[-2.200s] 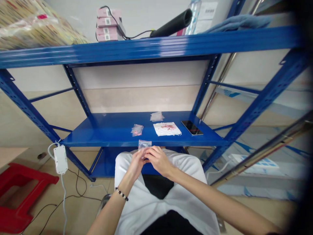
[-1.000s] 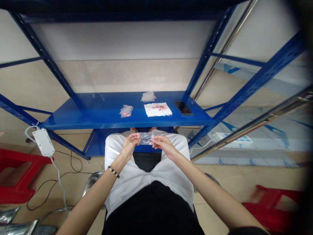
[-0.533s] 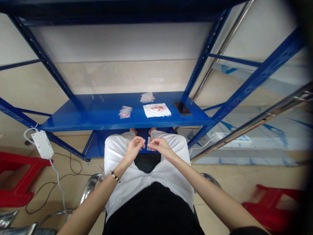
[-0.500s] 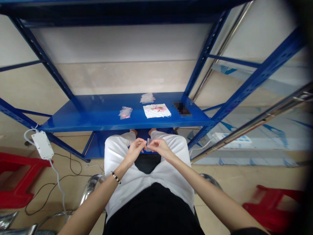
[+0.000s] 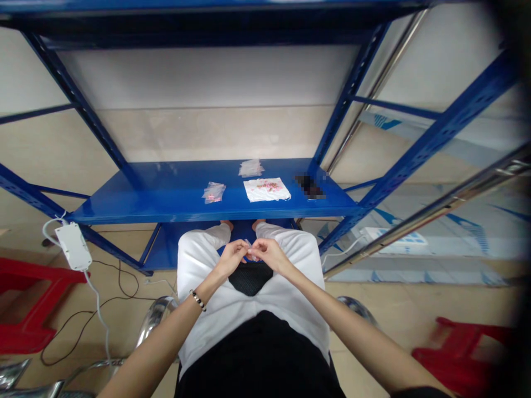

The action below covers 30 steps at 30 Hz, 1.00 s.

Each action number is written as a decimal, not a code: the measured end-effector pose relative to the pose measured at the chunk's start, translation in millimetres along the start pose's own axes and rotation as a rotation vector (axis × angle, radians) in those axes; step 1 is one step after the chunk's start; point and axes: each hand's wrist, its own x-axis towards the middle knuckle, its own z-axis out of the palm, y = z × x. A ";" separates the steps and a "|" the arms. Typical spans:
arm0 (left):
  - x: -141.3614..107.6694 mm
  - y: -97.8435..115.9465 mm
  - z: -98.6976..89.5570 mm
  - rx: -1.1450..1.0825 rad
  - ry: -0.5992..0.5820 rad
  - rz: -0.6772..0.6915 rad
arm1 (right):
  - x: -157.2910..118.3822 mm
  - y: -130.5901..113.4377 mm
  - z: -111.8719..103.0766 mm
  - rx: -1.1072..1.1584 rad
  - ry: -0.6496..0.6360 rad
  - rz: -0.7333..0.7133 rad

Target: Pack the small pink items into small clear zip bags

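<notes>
Above my lap, my left hand [image 5: 233, 256] and my right hand [image 5: 267, 253] meet, fingertips pinched together on a small clear plastic bag [image 5: 248, 243]. Most of the bag is hidden by the fingers, and its contents cannot be made out. On the blue shelf [image 5: 166, 200] in front lies a white cloth [image 5: 254, 193] with small pink and brownish bits on it. To its left is a pile of clear bags [image 5: 214, 192] with pink bits inside. Behind the cloth rests a stack of clear bags [image 5: 250, 168] that look flat.
A dark, blurred-out object [image 5: 310, 187] lies at the shelf's right end. The shelf's front edge runs just beyond my knees. A white power strip [image 5: 73, 246] hangs at the left post. Red stools [image 5: 460, 348] stand on both sides, and cables cross the floor at left.
My hands have come closer together, and the left fingers now close on the bag that the right hand was holding. The bag is more covered. Things on the shelf stay put.
</notes>
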 end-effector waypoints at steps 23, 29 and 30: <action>-2.4 1.1 -5.7 0.129 -0.104 0.050 | -6.3 -16.1 -2.9 0.116 -0.113 0.012; 1.2 2.8 -4.4 0.093 -0.095 0.044 | -5.1 -20.2 -3.9 0.146 -0.103 0.038; 1.8 3.1 -4.2 0.104 -0.093 0.052 | -4.6 -20.3 -4.1 0.152 -0.105 0.038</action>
